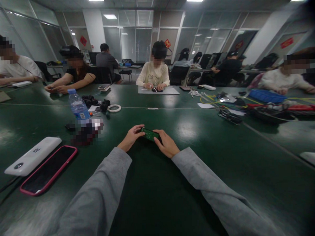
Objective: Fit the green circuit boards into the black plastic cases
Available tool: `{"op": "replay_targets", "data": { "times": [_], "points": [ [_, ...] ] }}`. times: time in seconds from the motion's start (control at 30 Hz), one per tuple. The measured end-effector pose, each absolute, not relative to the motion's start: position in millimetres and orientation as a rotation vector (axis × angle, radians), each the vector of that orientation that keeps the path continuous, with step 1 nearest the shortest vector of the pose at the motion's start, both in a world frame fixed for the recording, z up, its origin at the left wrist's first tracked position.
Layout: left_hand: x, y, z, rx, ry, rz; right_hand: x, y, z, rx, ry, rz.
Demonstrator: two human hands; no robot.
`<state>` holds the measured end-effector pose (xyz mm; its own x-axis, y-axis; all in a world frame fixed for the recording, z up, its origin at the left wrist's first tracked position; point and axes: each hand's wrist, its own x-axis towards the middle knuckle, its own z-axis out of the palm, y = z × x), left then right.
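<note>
A small green circuit board sits between both my hands just above the dark green table. My left hand grips its left end with the fingers curled over the top. My right hand grips its right end, thumb on the upper face. Both arms wear grey sleeves and reach forward from the bottom of the view.
A phone in a pink case and a white power bank lie at the left. A water bottle, tape roll and small parts stand further back. Cables and a blue tray lie right. Several people sit along the far side.
</note>
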<state>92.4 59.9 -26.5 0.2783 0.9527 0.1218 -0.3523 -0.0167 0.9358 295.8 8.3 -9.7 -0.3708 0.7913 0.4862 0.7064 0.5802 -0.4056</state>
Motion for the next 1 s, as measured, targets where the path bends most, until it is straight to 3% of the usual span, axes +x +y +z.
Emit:
{"op": "replay_targets", "data": {
  "times": [0.53, 1.0],
  "points": [
    [95.6, 53.2, -16.5, 1.339, 0.851, 1.119, 300.3, 18.8, -11.8, -1.02, -1.91, 0.626],
    [96.0, 50.2, -13.9, 1.401, 0.879, 1.113, 298.7, 18.5, -14.6, -1.011, -1.852, 0.691]
  ]
}}
